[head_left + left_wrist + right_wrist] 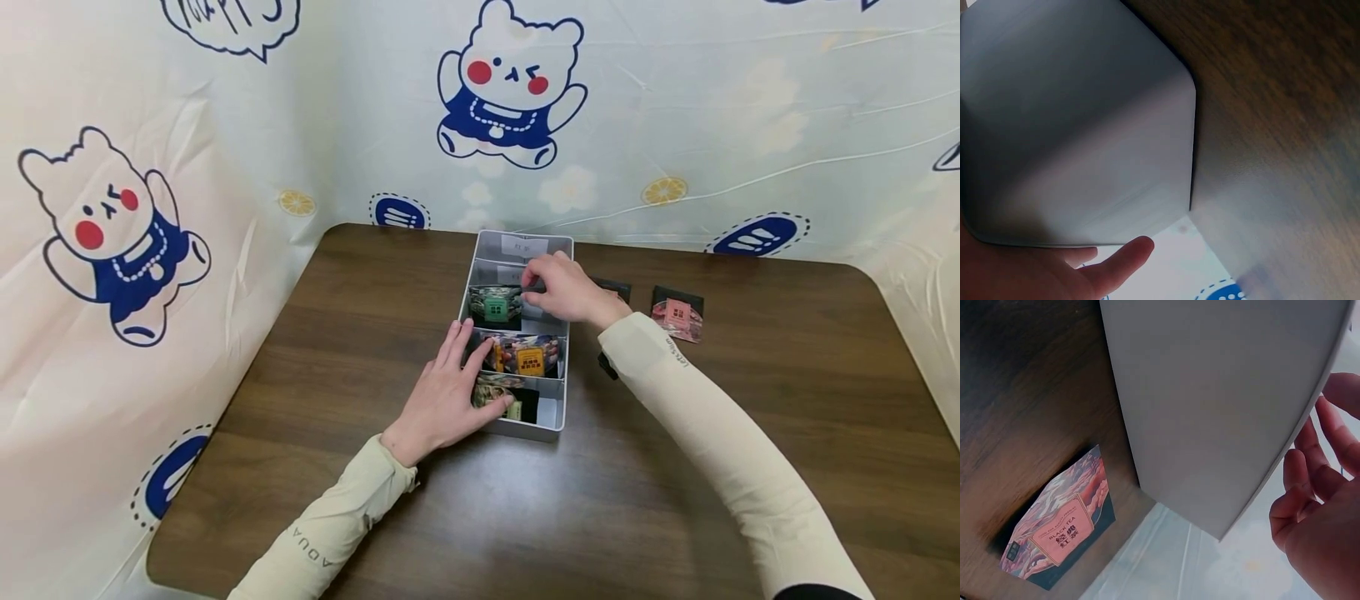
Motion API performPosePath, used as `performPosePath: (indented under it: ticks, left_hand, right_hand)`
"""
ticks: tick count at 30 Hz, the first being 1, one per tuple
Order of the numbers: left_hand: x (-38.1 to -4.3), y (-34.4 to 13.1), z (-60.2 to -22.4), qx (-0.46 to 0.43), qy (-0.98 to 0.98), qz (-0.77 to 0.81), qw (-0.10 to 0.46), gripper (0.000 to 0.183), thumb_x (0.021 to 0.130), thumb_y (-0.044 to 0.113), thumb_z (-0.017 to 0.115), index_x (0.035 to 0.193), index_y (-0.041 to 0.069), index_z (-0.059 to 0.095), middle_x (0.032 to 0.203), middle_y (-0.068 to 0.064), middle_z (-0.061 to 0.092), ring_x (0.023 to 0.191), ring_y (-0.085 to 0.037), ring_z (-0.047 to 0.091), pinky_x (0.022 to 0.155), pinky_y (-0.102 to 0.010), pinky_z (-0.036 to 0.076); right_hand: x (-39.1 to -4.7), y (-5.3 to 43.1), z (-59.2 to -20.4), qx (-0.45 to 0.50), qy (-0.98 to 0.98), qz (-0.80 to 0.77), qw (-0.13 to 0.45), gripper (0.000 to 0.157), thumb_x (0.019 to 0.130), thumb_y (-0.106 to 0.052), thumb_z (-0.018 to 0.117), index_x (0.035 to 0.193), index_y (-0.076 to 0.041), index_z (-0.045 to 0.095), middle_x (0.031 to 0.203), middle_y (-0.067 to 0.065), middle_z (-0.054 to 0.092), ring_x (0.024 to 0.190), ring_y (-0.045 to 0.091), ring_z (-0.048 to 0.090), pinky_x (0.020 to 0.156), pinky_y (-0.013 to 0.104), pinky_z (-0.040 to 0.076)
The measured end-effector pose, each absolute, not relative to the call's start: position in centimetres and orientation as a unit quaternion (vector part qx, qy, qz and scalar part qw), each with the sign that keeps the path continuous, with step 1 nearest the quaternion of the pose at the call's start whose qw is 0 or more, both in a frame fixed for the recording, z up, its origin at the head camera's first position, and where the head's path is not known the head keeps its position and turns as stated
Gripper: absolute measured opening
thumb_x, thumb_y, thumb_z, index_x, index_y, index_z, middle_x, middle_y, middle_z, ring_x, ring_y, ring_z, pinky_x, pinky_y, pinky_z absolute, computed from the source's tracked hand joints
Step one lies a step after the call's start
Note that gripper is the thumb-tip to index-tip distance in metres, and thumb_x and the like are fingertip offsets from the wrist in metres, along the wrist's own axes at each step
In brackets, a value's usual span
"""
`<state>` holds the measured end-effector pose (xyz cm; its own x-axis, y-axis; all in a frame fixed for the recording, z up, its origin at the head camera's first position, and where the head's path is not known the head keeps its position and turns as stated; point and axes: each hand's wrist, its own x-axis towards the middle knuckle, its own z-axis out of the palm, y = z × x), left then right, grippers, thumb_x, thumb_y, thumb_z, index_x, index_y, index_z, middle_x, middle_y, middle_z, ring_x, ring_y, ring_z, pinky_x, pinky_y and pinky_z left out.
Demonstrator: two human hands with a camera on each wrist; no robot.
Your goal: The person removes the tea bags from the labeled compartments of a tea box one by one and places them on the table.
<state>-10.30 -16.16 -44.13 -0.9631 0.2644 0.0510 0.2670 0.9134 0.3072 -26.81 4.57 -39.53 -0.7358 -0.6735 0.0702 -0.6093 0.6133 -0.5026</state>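
A grey divided box stands lengthwise on the table. My left hand lies along its near left side, fingers extended over the rim and thumb over the front compartment. My right hand reaches over the right rim, fingers bent beside a green-labelled packet; thumb and forefinger show apart, with nothing visible between them. Yellow-labelled packets lie in the compartment nearer me, and a pale green packet in the front one, partly under the left thumb. In the right wrist view, the box wall hides some right fingertips.
A pink black tea packet lies on the table right of the box. Another packet is partly hidden behind the right wrist. White paper labels mark the far compartments. A printed curtain hangs behind the table.
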Motion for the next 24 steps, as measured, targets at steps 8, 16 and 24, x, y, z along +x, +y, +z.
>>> performPosePath:
  ticks: [8,16,24]
  left_hand:
    - [-10.3,-16.1,-44.1,-0.133,-0.978,-0.158,0.001,0.086,0.084,0.075,0.045,0.15,0.021,0.036,0.164,-0.009,0.01,0.152,-0.023,-0.001,0.099,-0.062,0.042]
    - [-10.2,-16.0,-44.0,-0.133,-0.978,-0.162,-0.002,0.086,0.084,0.075,0.045,0.15,0.021,0.036,0.164,-0.009,0.01,0.152,-0.022,-0.002,0.099,-0.062,0.042]
    - [-10.3,-16.0,-43.9,-0.135,-0.978,-0.159,-0.001,0.087,0.084,0.076,0.044,0.151,0.021,0.035,0.164,-0.009,0.01,0.152,-0.022,-0.001,0.099,-0.062,0.042]
  right_hand:
    - [-26.6,4.2,-39.5,-0.357,0.899,-0.244,0.066,0.014,0.092,-0.019,0.065,0.1,-0.007,0.065,0.107,0.01,0.062,0.099,0.029,0.047,0.087,0.045,0.037]
    - [-26.5,4.1,-39.7,-0.345,0.906,-0.238,0.062,0.018,0.091,-0.02,0.066,0.103,-0.007,0.063,0.107,0.01,0.061,0.099,0.029,0.047,0.088,0.044,0.038]
    - [-26.3,3.5,-39.5,-0.346,0.909,-0.222,0.068,0.012,0.09,-0.023,0.066,0.09,-0.011,0.062,0.097,0.007,0.058,0.092,0.027,0.044,0.079,0.04,0.035]
